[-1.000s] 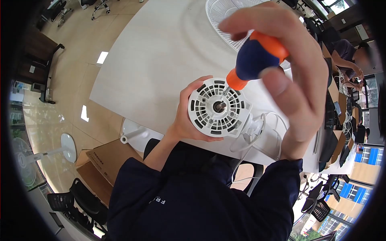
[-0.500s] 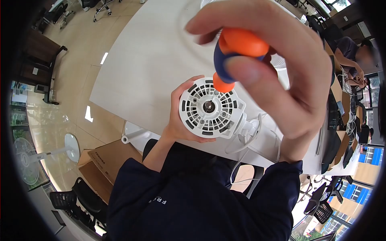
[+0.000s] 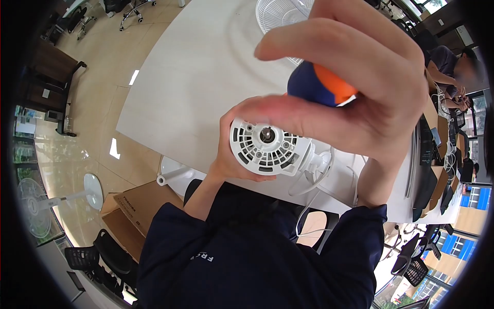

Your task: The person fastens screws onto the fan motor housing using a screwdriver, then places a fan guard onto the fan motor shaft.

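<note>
My left hand (image 3: 229,149) is wrapped round the side of a round white motor housing (image 3: 270,154), which has slotted vents and a metal shaft in its middle. Above the housing, my right hand (image 3: 355,98) curls round the blue and orange handle of a screwdriver (image 3: 313,85). The right thumb reaches across the upper part of the housing and hides the screwdriver's tip. A white cable (image 3: 314,191) runs from the housing's right side down past the table edge.
A white fan grille (image 3: 278,15) lies at the far side of the white table (image 3: 175,82). Cardboard boxes (image 3: 139,206) and a white stand are at lower left. Black items and cables line the right, where another person (image 3: 445,64) sits.
The housing has shifted slightly left in view. My right hand first moved left with the screwdriver, then its fingers changed position on the handle, and the thumb now covers part of the housing.
</note>
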Available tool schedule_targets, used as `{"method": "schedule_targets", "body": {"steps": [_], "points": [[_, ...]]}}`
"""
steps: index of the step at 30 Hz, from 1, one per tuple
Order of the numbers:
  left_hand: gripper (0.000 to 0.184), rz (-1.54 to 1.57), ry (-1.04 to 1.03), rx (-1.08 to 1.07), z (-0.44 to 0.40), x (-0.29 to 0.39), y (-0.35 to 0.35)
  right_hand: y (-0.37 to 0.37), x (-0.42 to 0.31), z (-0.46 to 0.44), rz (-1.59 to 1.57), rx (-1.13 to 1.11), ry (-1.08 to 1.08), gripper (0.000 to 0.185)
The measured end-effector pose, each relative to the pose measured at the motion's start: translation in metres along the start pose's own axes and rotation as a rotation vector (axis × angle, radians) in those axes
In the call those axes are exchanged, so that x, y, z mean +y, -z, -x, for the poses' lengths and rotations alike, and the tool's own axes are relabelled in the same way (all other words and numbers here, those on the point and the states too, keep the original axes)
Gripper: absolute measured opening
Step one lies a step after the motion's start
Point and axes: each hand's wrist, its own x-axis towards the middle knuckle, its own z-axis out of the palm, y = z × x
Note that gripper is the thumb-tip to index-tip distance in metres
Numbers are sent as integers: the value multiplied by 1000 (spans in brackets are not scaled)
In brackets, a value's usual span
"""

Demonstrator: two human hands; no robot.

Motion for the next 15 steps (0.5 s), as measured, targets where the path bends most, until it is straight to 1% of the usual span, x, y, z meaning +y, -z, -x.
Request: {"method": "schedule_targets", "body": {"steps": [2,4,5,7,11,13,14,15], "points": [[135,-5,22,25,-7,-5,1,0,-2,0,-2,1,3,33],[134,-64,-341,-84,-20,-18,3,-2,-4,-2,-5,-3,7,33],[134,-64,-341,-82,-18,-14,3,-1,-4,-1,-6,-5,8,33],[132,-68,-238,-70,-11,-2,0,0,-2,-3,-17,-8,16,33],[132,-18,-223,-63,-9,-4,-1,1,7,-4,-34,-15,53,33],[132,108,-82,-10,-4,-5,-3,1,10,-6,-40,-22,67,33],[132,108,-85,-9,-7,-5,-1,0,9,-6,-41,-32,67,33],[132,10,-176,-52,-11,-5,1,0,9,-7,-45,-39,72,33]]}}
